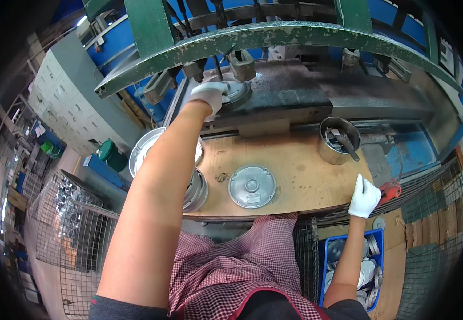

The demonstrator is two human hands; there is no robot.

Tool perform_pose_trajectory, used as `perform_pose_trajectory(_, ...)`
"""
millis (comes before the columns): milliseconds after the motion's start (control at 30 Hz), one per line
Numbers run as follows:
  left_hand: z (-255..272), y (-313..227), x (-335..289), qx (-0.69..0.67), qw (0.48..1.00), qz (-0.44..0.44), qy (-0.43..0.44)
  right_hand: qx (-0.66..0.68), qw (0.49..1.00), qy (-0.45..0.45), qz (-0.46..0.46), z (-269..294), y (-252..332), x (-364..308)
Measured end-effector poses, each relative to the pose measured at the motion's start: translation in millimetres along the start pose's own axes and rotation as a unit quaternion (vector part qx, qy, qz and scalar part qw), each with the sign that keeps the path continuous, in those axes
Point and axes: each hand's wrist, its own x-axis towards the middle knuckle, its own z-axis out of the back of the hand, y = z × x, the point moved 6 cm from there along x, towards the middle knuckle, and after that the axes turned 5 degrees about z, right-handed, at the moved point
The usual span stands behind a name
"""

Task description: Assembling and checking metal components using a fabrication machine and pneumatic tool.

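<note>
My left hand (210,96), in a white glove, reaches far forward under the green machine frame. Its fingers are closed on the near-left edge of a round metal cover (238,95) that lies on the dark machine bed. A second round metal cover (252,186), with a raised ring at its centre, lies flat on the cardboard-topped bench in front of me. My gloved right hand (365,198) is at the bench's right end with its fingers curled in; whatever they may hold is hidden. Just right of that hand is a red object (391,190), its kind unclear.
A metal pot (339,141) holding tools stands at the bench's back right. Stacked round metal parts (194,192) sit at its left, partly behind my left arm. Overhead runs the green machine frame (274,33). A blue crate (379,238) of metal parts is below right.
</note>
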Motion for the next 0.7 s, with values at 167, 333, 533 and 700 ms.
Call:
perform_pose_trajectory(167, -4, -3, -3, -0.024, 0.998, 0.006, -0.053, -0.008, 1.0, -0.001, -0.016, 0, 0, 2)
perform_pose_trajectory(333, -4, -2, -1, -0.001, 0.998, 0.023, -0.062, -0.001, 1.0, -0.005, -0.011, -2, -2, 1)
perform_pose_trajectory(533, 22, -14, -12, -0.005, 0.998, 0.057, -0.039, -0.006, 1.0, 0.014, -0.003, -4, 4, 4)
perform_pose_trajectory(700, 54, -57, -55, 0.043, 0.998, 0.032, 0.028, -0.006, 1.0, -0.003, -0.009, 1, -6, -1)
